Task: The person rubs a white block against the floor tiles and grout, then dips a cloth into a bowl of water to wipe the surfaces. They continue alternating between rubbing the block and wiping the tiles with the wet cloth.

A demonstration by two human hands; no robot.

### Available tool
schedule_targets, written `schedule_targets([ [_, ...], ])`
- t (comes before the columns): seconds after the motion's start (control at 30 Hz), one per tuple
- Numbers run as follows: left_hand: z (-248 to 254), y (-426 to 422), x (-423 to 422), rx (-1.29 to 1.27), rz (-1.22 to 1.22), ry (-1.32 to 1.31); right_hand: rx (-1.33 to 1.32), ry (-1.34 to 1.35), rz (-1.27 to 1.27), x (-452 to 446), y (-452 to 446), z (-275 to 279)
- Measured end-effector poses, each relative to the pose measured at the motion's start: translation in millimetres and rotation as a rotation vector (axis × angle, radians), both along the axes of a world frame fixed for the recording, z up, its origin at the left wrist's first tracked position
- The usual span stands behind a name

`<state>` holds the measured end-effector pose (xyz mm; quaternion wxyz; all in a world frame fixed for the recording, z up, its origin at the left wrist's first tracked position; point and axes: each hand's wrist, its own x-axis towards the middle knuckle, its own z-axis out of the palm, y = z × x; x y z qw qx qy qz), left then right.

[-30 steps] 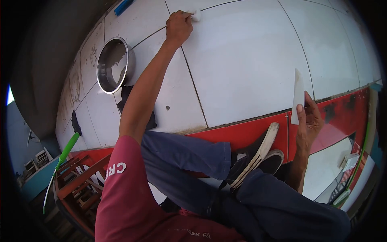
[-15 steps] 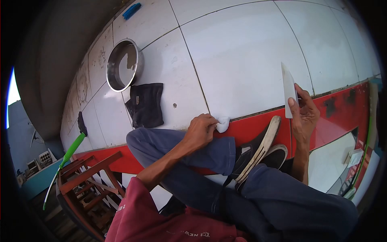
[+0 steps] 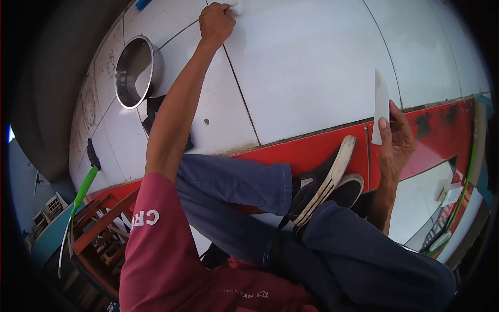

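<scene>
Left hand (image 3: 215,23) was reached far out over the white square tiles with dark joints (image 3: 306,67), fingers clamped on a small, soft-looking white wad (image 3: 236,7) at the top of frame. Wad was partly cropped, so contact with the tile was hard to call. Right hand (image 3: 397,143) had a thin, flat, tapered white panel (image 3: 381,106) pinched, thumb on its near face, fingers behind; narrow end pointed away from the person, lower end overlapping the glossy red edge strip (image 3: 312,153) in view. Round shiny steel bowl (image 3: 158,67) sat on the tiles, left of the left forearm. Folded black cloth (image 3: 152,110) lay near it, mostly hidden by that forearm. Green-handled brush with a black head (image 3: 84,188) lay farther left, handle crossing the red strip.
</scene>
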<state>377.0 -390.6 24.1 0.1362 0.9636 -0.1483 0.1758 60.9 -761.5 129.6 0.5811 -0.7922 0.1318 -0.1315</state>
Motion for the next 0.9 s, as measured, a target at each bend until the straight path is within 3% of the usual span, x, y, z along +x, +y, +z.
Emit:
schedule_targets([
  [0.3,66.3,-44.4,-266.6,-0.284,-0.194,0.570,0.034,-0.030,0.075,13.4,4.1,4.1],
  [0.4,74.9,-46.3,-298.9,-0.279,-0.230,0.688,0.054,-0.065,0.069,13.6,7.7,14.5],
  [0.43,78.2,-46.7,-297.5,-0.263,-0.247,0.703,0.043,-0.076,0.068,12.4,7.8,17.4],
  [0.5,95.7,-42.2,-267.5,-0.473,-0.086,0.971,0.014,-0.098,0.064,8.2,4.3,20.8],
  [0.53,101.3,-39.2,-242.8,-0.488,-0.063,0.957,0.013,-0.108,0.048,5.7,0.5,22.2],
  [0.6,123.7,-45.2,-181.3,-0.492,-0.096,0.715,0.015,-0.110,0.025,-1.3,-6.3,24.0],
  [0.67,141.5,-65.0,-114.6,-0.303,-0.088,0.481,-0.054,-0.088,-0.006,-7.0,-20.9,16.4],
  [0.8,68.3,-92.9,13.7,-0.180,-0.161,0.191,-0.106,-0.057,-0.072,-10.0,-41.6,6.5],
  [0.87,11.9,-102.5,27.5,0.014,-0.181,0.201,-0.045,-0.078,-0.116,-10.6,-41.6,5.7],
  [0.9,26.7,-114.0,-3.3,0.114,-0.115,0.206,-0.026,-0.090,-0.148,-9.9,-41.8,6.9],
])
